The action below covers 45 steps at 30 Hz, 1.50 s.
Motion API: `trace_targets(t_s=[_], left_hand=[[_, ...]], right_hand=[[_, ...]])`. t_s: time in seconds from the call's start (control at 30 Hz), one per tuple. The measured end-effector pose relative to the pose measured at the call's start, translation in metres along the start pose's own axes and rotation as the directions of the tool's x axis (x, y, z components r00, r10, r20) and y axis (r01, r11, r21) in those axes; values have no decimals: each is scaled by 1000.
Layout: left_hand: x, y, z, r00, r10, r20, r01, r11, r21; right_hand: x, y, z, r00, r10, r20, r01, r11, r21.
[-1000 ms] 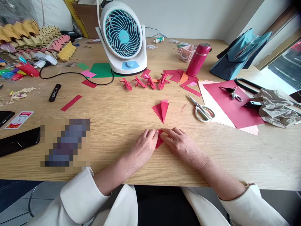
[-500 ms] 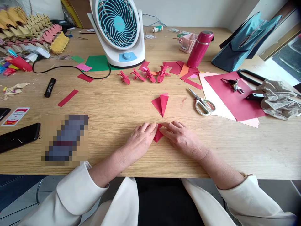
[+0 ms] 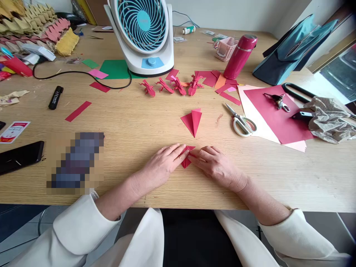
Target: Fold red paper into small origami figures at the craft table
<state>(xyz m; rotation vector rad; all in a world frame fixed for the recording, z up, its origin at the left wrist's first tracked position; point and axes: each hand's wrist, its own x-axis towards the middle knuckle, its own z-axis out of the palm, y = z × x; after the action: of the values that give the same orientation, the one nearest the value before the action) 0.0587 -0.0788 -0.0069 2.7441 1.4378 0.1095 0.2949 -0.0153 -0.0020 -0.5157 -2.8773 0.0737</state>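
More of the red paper (image 3: 184, 164) is seen now, held by left hand (image 3: 162, 164) and right hand (image 3: 217, 167). Its near end is pointed.

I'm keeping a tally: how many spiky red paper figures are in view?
4, in one row: the leftmost figure in front of the fan, then the second figure, the third figure, and the rightmost figure, nearest the red bottle.

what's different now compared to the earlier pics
The left hand has flattened, its fingers straighter, and more of the upper edge of the small folded red paper shows between the hands. Both hands touch it as before; nothing was visibly picked up or let go. The right hand, the kite-shaped red piece and scissors stay about where they were.
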Motion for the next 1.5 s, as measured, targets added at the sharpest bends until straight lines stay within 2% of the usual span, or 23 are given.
trace_targets(t_s=[0.33,0.53,0.77,1.1,1.3,1.5], left_hand=[[1,-9,1,997,63,-47,-67,994,-89],[-2,-5,1,999,15,-34,-17,997,-80],[-5,1,4,1000,-8,3,8,999,-35],[-9,7,5,998,-23,-52,23,1000,-9],[-10,3,6,993,-11,-115,10,1000,-6],[0,7,3,988,-47,-148,55,997,53]], right_hand=[[-3,-11,-5,999,48,26,-49,998,28],[-11,-29,-1,993,118,4,-118,992,49],[-12,-38,3,984,176,25,-177,979,103],[-4,-65,10,946,313,-88,-301,945,125],[-5,-66,13,938,336,-89,-325,938,122],[-3,-67,12,936,338,-101,-327,938,112]])
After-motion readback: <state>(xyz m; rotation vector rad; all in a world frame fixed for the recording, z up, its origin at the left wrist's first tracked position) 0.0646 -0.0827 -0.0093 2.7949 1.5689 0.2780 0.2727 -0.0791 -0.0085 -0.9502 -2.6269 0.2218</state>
